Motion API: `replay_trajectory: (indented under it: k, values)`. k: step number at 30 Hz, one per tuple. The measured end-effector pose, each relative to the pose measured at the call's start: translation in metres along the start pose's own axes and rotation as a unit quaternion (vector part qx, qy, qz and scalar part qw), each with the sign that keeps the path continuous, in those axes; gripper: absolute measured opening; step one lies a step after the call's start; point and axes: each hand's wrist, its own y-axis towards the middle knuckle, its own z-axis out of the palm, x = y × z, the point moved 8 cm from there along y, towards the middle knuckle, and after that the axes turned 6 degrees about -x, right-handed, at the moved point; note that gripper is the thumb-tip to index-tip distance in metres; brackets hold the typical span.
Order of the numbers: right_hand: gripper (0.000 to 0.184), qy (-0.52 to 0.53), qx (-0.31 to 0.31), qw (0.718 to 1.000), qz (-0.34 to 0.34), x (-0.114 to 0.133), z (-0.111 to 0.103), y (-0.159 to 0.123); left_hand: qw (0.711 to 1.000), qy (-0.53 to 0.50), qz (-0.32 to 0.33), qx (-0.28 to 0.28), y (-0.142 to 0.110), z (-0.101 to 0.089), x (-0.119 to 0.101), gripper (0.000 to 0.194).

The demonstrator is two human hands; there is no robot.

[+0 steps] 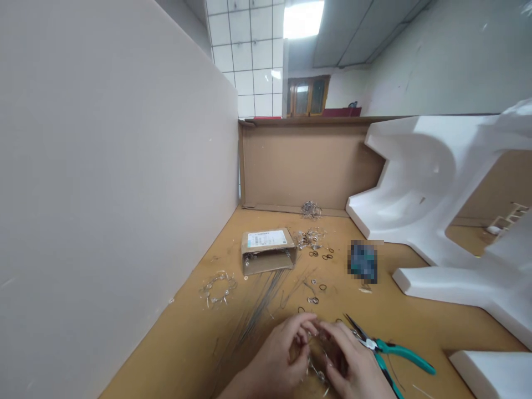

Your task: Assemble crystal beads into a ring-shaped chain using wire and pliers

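Observation:
My left hand and my right hand meet at the bottom middle, fingers curled and fingertips close together. Between them a thin beaded wire with glassy pieces hangs down, partly hidden by the fingers. Just right of my right hand, long-nose pliers with green handles lie on the table with their jaws apart. Small dark rings and shiny bits are scattered beyond my fingertips. To the left lies a ring of wire with glassy pieces. Loose straight wires lie beside my left hand.
An open cardboard box stands behind the wires, with piles of wire pieces beside it. A pixelated dark item lies right of centre. White foam packing lines the right; a pale panel walls the left.

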Motion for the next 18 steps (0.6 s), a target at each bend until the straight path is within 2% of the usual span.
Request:
replay_trajectory:
  k: [7, 12, 15, 18]
  values:
    - [0.05, 0.025, 0.024, 0.999, 0.023, -0.003, 0.01, 0.002, 0.999, -0.016, 0.021, 0.042, 0.003, 0.007, 0.01, 0.042]
    - [0.046, 0.03, -0.057, 0.996, 0.054, -0.005, -0.006, 0.002, 1.0, 0.024, 0.017, -0.001, 0.005, -0.003, 0.004, 0.038]
    - [0.045, 0.045, -0.087, 0.993, 0.064, -0.005, -0.011, 0.001, 0.999, 0.04, 0.001, 0.019, 0.003, -0.002, 0.004, 0.059]
    - [0.047, 0.057, -0.096, 0.991, 0.069, -0.004, -0.011, 0.0, 0.997, 0.053, -0.035, 0.038, -0.001, 0.004, 0.016, 0.084]
